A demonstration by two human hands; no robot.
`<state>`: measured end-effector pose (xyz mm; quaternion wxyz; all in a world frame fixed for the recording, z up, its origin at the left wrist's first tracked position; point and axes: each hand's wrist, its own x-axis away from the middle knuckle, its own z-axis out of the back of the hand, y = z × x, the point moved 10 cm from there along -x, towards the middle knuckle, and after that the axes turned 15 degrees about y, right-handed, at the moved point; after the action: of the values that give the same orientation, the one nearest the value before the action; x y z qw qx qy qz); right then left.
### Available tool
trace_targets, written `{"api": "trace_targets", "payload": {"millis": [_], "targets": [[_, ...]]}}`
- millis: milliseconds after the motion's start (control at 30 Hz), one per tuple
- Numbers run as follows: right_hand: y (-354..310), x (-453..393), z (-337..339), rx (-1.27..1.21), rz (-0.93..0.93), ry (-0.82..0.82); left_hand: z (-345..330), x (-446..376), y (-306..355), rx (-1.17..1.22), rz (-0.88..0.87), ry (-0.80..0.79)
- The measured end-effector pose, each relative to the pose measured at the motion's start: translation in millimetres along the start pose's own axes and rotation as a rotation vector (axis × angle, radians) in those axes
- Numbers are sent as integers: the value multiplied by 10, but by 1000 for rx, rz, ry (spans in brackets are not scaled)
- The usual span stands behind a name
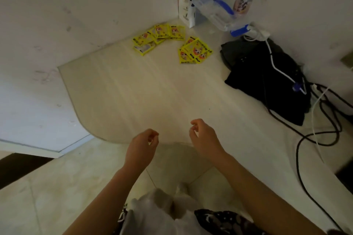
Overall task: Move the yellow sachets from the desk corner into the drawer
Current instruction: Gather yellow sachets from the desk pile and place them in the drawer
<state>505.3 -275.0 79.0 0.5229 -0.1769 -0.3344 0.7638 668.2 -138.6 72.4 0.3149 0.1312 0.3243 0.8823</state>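
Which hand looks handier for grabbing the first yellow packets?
Probably the right hand: empty, loosely curled, and roughly below the nearer pile of sachets. The left hand lies farther back.

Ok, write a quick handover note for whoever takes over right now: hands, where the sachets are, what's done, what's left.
Left hand and right hand: both empty, fingers loosely curled, above the near edge of the desk.
Yellow sachets: two loose piles in the far corner, the left pile by the wall and the right pile near the black bag.
Drawer: not in view.
Done: nothing; no sachet picked up.
Left: gather both piles, find and open the drawer, put them in.
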Motion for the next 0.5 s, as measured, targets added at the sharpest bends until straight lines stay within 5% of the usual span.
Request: {"api": "trace_targets", "payload": {"millis": [500], "targets": [[-357,-1877,-149,89,-93,6,-57,-2402,74,-73,-85,-91]]}}
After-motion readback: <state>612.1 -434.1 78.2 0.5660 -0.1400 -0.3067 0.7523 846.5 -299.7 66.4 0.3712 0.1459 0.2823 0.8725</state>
